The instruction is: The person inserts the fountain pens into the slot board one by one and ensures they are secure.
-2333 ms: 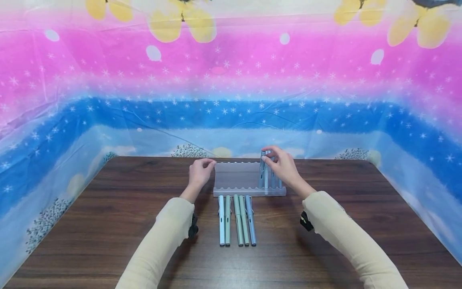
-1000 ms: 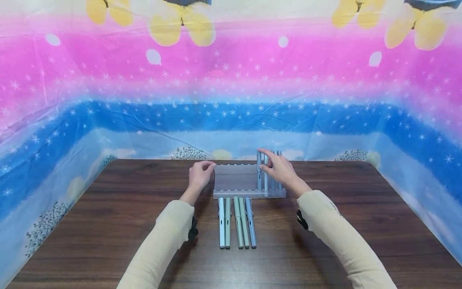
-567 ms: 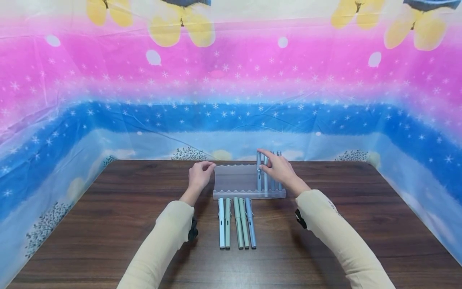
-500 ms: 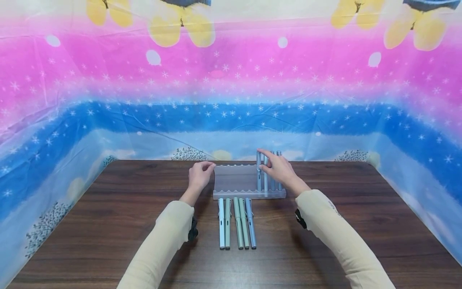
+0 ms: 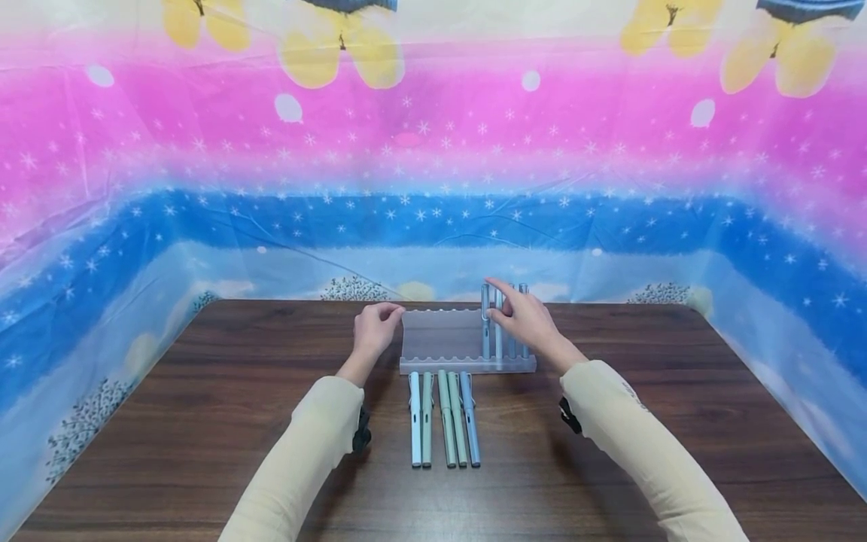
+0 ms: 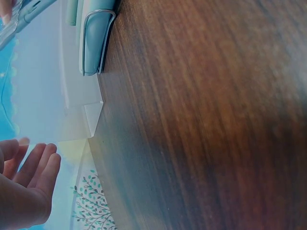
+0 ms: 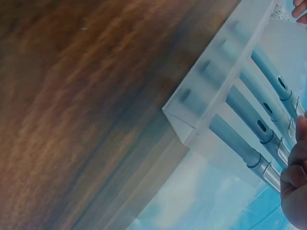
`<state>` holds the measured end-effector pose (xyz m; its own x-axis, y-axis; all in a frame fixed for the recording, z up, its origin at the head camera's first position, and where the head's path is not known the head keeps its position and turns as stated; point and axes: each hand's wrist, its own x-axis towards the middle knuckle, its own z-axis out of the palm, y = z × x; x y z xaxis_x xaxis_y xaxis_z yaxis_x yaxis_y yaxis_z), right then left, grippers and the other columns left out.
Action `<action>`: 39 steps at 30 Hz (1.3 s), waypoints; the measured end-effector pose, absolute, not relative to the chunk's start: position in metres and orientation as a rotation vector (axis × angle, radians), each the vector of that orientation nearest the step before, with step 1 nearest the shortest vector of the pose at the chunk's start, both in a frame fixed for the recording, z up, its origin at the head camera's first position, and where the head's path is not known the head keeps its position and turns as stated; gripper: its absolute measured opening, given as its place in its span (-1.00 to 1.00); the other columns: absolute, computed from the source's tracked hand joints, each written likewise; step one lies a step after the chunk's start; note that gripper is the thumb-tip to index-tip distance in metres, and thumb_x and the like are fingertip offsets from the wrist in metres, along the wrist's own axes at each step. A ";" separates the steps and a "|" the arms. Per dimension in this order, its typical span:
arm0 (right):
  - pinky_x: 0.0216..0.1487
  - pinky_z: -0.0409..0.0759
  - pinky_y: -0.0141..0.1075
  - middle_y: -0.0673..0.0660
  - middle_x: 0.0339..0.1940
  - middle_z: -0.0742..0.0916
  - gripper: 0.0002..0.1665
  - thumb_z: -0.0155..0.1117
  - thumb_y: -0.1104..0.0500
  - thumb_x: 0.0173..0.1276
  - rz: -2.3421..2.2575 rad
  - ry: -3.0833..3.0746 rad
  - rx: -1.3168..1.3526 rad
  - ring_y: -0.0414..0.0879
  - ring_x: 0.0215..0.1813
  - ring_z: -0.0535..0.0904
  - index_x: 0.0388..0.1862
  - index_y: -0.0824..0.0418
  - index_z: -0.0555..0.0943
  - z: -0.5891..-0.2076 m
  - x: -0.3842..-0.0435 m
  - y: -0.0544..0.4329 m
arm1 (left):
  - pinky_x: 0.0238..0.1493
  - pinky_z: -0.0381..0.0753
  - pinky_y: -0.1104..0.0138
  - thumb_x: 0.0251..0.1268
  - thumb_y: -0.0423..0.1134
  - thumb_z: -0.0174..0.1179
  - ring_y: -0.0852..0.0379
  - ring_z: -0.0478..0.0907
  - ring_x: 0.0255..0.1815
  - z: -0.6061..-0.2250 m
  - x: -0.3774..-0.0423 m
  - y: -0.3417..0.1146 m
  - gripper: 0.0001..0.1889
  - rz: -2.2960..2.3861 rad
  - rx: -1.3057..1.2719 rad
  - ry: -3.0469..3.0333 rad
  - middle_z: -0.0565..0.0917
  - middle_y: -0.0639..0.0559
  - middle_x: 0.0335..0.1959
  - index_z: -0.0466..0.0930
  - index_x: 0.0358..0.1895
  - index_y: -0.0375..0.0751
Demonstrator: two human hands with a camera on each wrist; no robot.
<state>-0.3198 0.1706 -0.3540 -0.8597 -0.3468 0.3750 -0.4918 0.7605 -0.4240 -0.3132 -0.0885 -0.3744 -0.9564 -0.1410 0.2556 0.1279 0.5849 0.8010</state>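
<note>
Rack (image 5: pixel 440 333): is sitting on table (image 5: pixel 169 421), far half.
Standing pens (image 5: pixel 499 339): four are standing in rack's right part.
Loose pens (image 5: pixel 447 421): five are lying near side of rack, two left, three right.
Left hand (image 5: pixel 374 330): is touching rack's top left corner.
Right hand (image 5: pixel 530 315): is sitting beside leftmost standing pen's top.
Backdrop (image 5: pixel 433 165): is hanging beyond table.

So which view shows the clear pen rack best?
The head view: the clear pen rack shows end to end, partly behind the right hand. Left wrist catches only its left portion; right wrist, its right portion with four pens.
</note>
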 end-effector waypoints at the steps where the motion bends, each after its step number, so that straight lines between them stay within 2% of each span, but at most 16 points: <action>1: -0.69 0.23 -0.30 -0.04 -0.72 0.44 -0.37 0.15 0.11 0.26 0.760 -2.661 0.673 -0.14 -0.72 0.27 0.30 0.02 0.23 -0.355 -0.319 0.172 | -0.14 0.41 0.16 0.23 -0.19 0.07 -0.02 0.50 -0.20 -0.374 -0.313 -0.089 -0.76 -1.311 0.011 -2.526 0.63 -0.11 -0.28 0.62 -0.19 -0.27; 8: -0.69 0.25 -0.31 -0.09 -0.73 0.44 -0.45 0.16 0.18 0.23 0.786 -2.555 0.779 -0.19 -0.74 0.27 0.23 0.12 0.33 -0.362 -0.309 0.177 | -0.14 0.41 0.16 0.23 -0.20 0.08 -0.02 0.51 -0.22 -0.374 -0.313 -0.088 -0.77 -1.313 0.006 -2.517 0.63 -0.10 -0.30 0.62 -0.20 -0.27; 20: -0.65 0.31 -0.33 -0.13 -0.70 0.47 -0.55 0.17 0.16 0.23 0.835 -2.604 0.836 -0.23 -0.72 0.30 0.12 0.18 0.43 -0.378 -0.292 0.176 | -0.11 0.39 0.16 0.23 -0.21 0.08 -0.04 0.50 -0.18 -0.373 -0.313 -0.088 -0.77 -1.309 -0.001 -2.512 0.63 -0.11 -0.25 0.62 -0.20 -0.27; 28: -0.68 0.35 -0.34 -0.09 -0.67 0.55 -0.61 0.20 0.16 0.20 0.953 -2.708 0.830 -0.22 -0.72 0.36 0.03 0.17 0.49 -0.384 -0.282 0.169 | -0.10 0.39 0.16 0.22 -0.19 0.09 -0.03 0.49 -0.16 -0.374 -0.314 -0.089 -0.77 -1.312 0.005 -2.514 0.63 -0.11 -0.25 0.62 -0.19 -0.26; 33: -0.62 0.39 -0.33 -0.06 -0.63 0.58 -0.61 0.21 0.17 0.18 1.000 -2.801 0.826 -0.21 -0.65 0.43 0.00 0.24 0.49 -0.390 -0.277 0.165 | -0.10 0.39 0.15 0.22 -0.20 0.08 -0.04 0.50 -0.17 -0.375 -0.314 -0.089 -0.76 -1.314 0.002 -2.513 0.63 -0.11 -0.25 0.62 -0.19 -0.27; 39: -0.62 0.38 -0.30 -0.06 -0.64 0.58 -0.65 0.22 0.14 0.18 1.082 -2.894 0.816 -0.14 -0.59 0.51 -0.05 0.20 0.50 -0.393 -0.270 0.157 | -0.09 0.38 0.16 0.22 -0.20 0.08 -0.03 0.48 -0.16 -0.374 -0.313 -0.089 -0.77 -1.316 0.011 -2.518 0.63 -0.10 -0.25 0.62 -0.19 -0.26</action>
